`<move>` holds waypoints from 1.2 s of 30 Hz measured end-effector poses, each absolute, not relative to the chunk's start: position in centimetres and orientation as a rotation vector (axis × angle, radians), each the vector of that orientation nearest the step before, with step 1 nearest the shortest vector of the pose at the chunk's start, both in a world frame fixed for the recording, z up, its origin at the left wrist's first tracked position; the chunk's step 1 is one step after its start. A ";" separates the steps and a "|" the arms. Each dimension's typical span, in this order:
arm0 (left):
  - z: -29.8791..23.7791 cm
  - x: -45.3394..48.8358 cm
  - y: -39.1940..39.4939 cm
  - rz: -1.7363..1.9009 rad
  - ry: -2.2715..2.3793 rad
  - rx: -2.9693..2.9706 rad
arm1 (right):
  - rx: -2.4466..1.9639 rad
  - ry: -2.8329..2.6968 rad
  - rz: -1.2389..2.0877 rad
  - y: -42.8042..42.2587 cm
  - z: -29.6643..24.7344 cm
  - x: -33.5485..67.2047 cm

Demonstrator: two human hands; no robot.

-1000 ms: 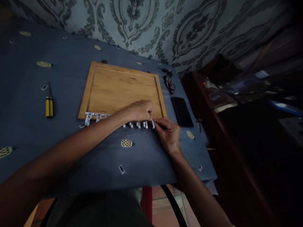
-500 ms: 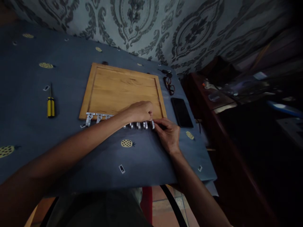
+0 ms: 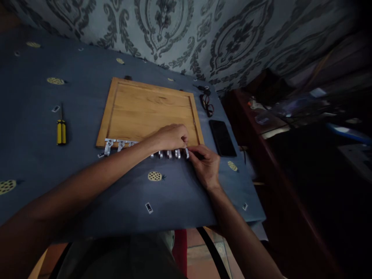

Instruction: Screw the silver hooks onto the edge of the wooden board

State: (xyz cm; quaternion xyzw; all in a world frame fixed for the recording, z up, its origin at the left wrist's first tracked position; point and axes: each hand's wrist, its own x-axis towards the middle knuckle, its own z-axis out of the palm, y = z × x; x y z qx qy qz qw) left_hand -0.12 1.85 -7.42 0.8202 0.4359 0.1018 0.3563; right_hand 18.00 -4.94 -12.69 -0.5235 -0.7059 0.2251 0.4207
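Wooden board [image 3: 152,108] is lying flat on a blue tablecloth [image 3: 116,205]. Its near edge is running well back from the table's near edge, leaving a wide strip of cloth before it. On the left, another stretch of cloth is separating the board from a yellow-handled screwdriver [image 3: 61,131]. On the right, room is narrowing: a black phone [image 3: 222,138] is lying just beside the board, near the table's right edge, with eyeglasses [image 3: 207,105] sitting beyond it. A patterned backdrop [image 3: 162,27] is rising behind the far edge.

A silvery hook rail [image 3: 109,145] is lining the board's near edge, its hooks projecting past that edge. The left forearm is crossing over the rail, hiding its middle. The left hand [image 3: 174,136] is curling, fist-like, above the rail's right end; whether it is gripping anything, I cannot tell. The right hand [image 3: 207,164] is pinching the rail's right end at the last hook, thumb and fingertips drawing together. Both hands are sitting close together near the board's near right corner.
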 end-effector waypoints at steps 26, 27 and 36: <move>-7.5 0.1 1.8 0.218 1.172 2.124 | -1.397 -1.368 1.034 -7.3 -11.8 16.7; -7.5 0.1 1.8 0.217 1.170 2.125 | -1.405 -1.349 1.030 -7.3 -11.7 16.6; -7.0 -0.1 1.6 0.205 1.144 2.121 | -1.473 -1.313 1.041 -7.5 -11.8 16.7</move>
